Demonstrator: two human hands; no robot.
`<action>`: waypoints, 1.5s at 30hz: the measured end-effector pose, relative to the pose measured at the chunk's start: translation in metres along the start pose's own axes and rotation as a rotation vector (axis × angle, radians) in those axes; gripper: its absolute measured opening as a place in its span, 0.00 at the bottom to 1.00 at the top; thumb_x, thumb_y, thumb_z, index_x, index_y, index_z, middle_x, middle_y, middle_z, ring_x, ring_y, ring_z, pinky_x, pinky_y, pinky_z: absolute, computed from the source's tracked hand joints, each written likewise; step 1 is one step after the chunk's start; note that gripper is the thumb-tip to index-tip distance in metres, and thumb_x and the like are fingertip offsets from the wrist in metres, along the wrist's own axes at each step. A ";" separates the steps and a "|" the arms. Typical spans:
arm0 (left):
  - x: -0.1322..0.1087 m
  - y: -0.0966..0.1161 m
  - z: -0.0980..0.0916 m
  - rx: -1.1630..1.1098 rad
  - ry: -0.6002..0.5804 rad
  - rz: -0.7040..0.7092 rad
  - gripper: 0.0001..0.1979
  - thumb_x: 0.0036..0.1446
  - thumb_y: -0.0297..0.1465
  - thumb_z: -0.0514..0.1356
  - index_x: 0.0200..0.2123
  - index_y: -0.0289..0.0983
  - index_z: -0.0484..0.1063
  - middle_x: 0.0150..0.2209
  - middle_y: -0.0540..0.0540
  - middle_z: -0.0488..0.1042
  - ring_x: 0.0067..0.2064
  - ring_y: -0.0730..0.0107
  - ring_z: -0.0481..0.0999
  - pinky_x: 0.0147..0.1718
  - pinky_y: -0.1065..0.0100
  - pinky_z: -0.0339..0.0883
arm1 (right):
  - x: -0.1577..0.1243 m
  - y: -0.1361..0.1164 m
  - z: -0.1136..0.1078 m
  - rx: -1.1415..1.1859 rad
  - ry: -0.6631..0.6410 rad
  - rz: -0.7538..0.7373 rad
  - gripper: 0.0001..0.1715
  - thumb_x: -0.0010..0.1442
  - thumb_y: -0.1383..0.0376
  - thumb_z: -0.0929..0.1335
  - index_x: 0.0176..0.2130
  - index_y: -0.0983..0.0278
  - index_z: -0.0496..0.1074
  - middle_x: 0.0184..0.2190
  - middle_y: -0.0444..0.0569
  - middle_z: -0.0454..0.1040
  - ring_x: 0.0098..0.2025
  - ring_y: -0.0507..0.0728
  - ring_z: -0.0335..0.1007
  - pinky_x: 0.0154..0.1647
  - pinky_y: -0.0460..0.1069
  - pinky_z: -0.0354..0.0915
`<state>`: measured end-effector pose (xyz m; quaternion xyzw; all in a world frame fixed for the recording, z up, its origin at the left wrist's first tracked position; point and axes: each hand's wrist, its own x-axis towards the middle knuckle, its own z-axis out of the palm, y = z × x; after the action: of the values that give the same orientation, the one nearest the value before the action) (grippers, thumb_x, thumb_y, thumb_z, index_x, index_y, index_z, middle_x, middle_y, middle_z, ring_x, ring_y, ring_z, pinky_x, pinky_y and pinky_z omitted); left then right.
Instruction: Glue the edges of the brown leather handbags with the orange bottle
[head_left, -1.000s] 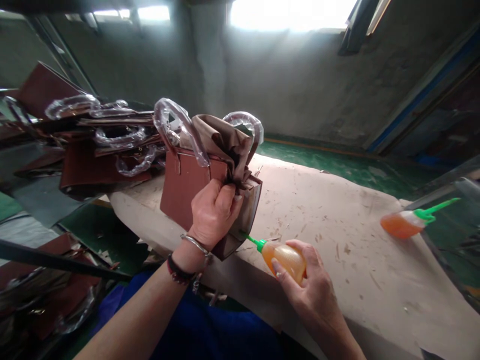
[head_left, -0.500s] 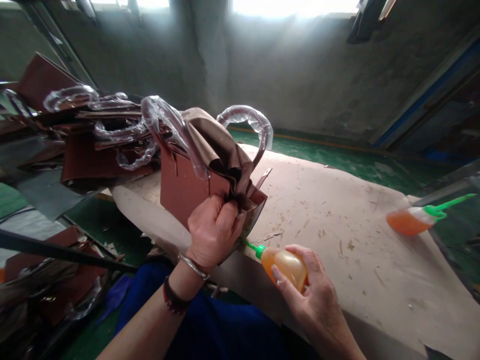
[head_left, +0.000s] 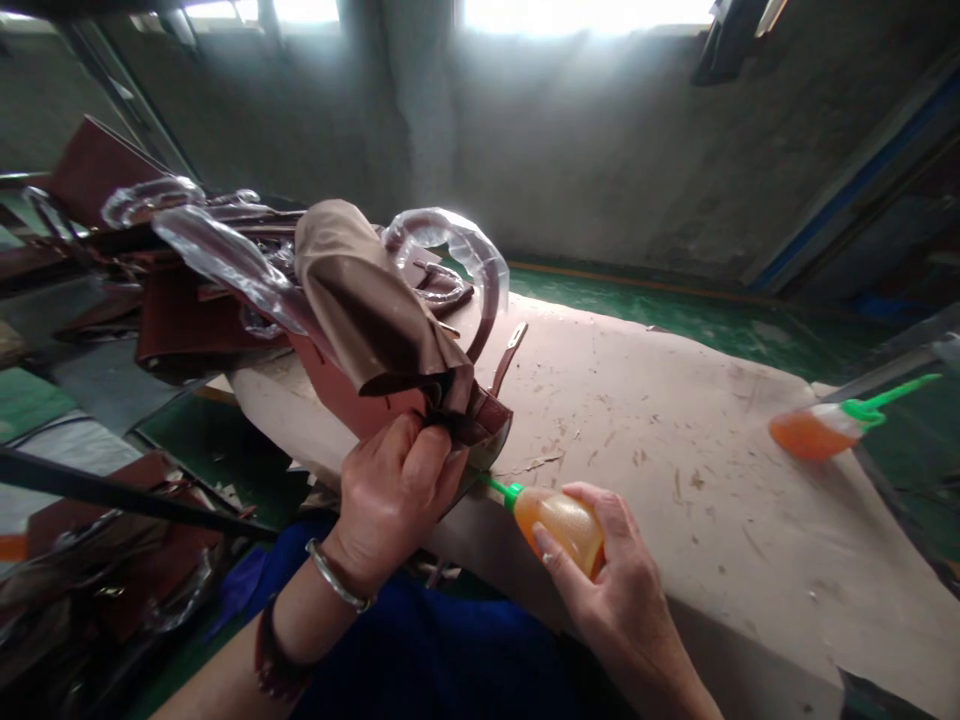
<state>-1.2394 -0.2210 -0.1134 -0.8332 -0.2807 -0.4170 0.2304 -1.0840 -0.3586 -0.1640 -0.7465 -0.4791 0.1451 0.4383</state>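
Observation:
My left hand (head_left: 397, 490) is closed on the near edge of a reddish-brown handbag (head_left: 330, 375), its fingertips hidden in the dark fold. The bag leans to the left on the table edge, its tan lining (head_left: 352, 290) pulled up out of the opening. Clear plastic wraps its two handles (head_left: 491, 270). My right hand (head_left: 615, 570) is wrapped round a squeeze bottle (head_left: 559, 525) of orange liquid. The bottle's green nozzle (head_left: 495, 486) points left toward the bag's lower end; its tip is hard to make out beside the bag.
Another squeeze bottle (head_left: 814, 432) with a green nozzle lies on the paper-covered table (head_left: 712, 400) at the right. More brown handbags (head_left: 195, 320) are piled at the left. Further bag pieces (head_left: 127, 540) sit low at the left behind a dark bar (head_left: 127, 495).
My left hand has moved left and slightly down, tilting the bag left. The lining stands out more widely. My right hand has shifted slightly left with the squeeze bottle.

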 end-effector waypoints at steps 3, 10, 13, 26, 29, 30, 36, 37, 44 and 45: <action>-0.003 0.000 -0.006 0.038 0.012 0.013 0.10 0.58 0.30 0.59 0.24 0.36 0.68 0.20 0.48 0.65 0.22 0.67 0.65 0.20 0.68 0.56 | -0.002 0.002 0.000 -0.013 -0.032 -0.022 0.18 0.59 0.56 0.66 0.48 0.58 0.63 0.42 0.49 0.66 0.40 0.57 0.69 0.41 0.52 0.69; -0.008 0.000 -0.015 0.034 0.015 0.015 0.09 0.55 0.29 0.61 0.24 0.35 0.69 0.20 0.47 0.68 0.20 0.68 0.67 0.18 0.69 0.58 | -0.007 0.004 0.003 -0.046 -0.024 -0.087 0.17 0.60 0.56 0.66 0.48 0.58 0.62 0.40 0.48 0.67 0.39 0.57 0.69 0.40 0.52 0.70; -0.010 0.000 -0.018 0.028 -0.005 0.008 0.08 0.57 0.30 0.61 0.26 0.34 0.70 0.21 0.47 0.69 0.20 0.68 0.68 0.19 0.69 0.59 | -0.011 0.003 0.005 -0.027 -0.081 -0.119 0.17 0.60 0.57 0.66 0.49 0.58 0.61 0.40 0.48 0.67 0.38 0.55 0.70 0.39 0.50 0.71; -0.029 -0.004 -0.038 0.089 -0.016 0.051 0.04 0.57 0.28 0.61 0.32 0.34 0.69 0.28 0.46 0.74 0.28 0.73 0.73 0.27 0.74 0.66 | -0.018 0.003 0.008 -0.017 -0.110 -0.135 0.17 0.60 0.58 0.65 0.49 0.58 0.61 0.40 0.47 0.68 0.35 0.54 0.71 0.35 0.48 0.72; -0.035 -0.007 -0.042 0.090 -0.048 0.022 0.03 0.57 0.29 0.60 0.33 0.35 0.69 0.27 0.46 0.74 0.28 0.72 0.73 0.27 0.73 0.67 | -0.019 0.004 0.009 -0.026 -0.031 -0.127 0.17 0.60 0.58 0.65 0.48 0.58 0.62 0.39 0.47 0.67 0.35 0.55 0.70 0.36 0.49 0.71; -0.037 -0.007 -0.042 0.084 -0.045 0.022 0.03 0.58 0.29 0.60 0.33 0.35 0.69 0.27 0.47 0.73 0.27 0.72 0.73 0.26 0.74 0.67 | -0.020 0.005 0.009 -0.029 -0.030 -0.133 0.17 0.60 0.58 0.65 0.48 0.58 0.62 0.40 0.47 0.67 0.36 0.55 0.70 0.37 0.49 0.71; -0.029 -0.012 -0.025 0.106 0.052 0.024 0.04 0.56 0.29 0.62 0.33 0.35 0.70 0.27 0.47 0.73 0.25 0.73 0.71 0.23 0.73 0.62 | -0.016 0.008 0.007 -0.011 -0.091 -0.127 0.17 0.60 0.57 0.66 0.49 0.58 0.62 0.39 0.47 0.69 0.36 0.55 0.71 0.35 0.48 0.71; -0.023 -0.013 -0.019 0.108 0.077 0.022 0.05 0.56 0.30 0.62 0.31 0.35 0.69 0.25 0.48 0.71 0.24 0.73 0.70 0.22 0.73 0.60 | -0.014 0.008 0.006 -0.006 -0.089 -0.103 0.18 0.60 0.56 0.66 0.48 0.58 0.62 0.39 0.47 0.69 0.35 0.55 0.71 0.33 0.48 0.71; 0.026 -0.024 0.020 0.143 0.166 0.043 0.13 0.59 0.31 0.58 0.22 0.37 0.65 0.19 0.51 0.62 0.20 0.72 0.62 0.19 0.70 0.50 | 0.003 -0.009 -0.006 0.242 -0.060 0.219 0.25 0.56 0.48 0.66 0.47 0.59 0.63 0.38 0.49 0.73 0.36 0.58 0.72 0.30 0.49 0.69; 0.032 -0.027 0.025 0.147 0.182 0.049 0.14 0.59 0.31 0.57 0.21 0.37 0.65 0.18 0.51 0.61 0.20 0.72 0.61 0.19 0.70 0.50 | 0.006 -0.011 -0.008 0.277 -0.060 0.246 0.26 0.55 0.46 0.66 0.47 0.59 0.63 0.37 0.48 0.73 0.34 0.58 0.72 0.31 0.49 0.69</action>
<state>-1.2269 -0.1772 -0.0963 -0.7794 -0.2680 -0.4633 0.3256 -1.0821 -0.3559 -0.1494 -0.7274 -0.3724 0.2845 0.5013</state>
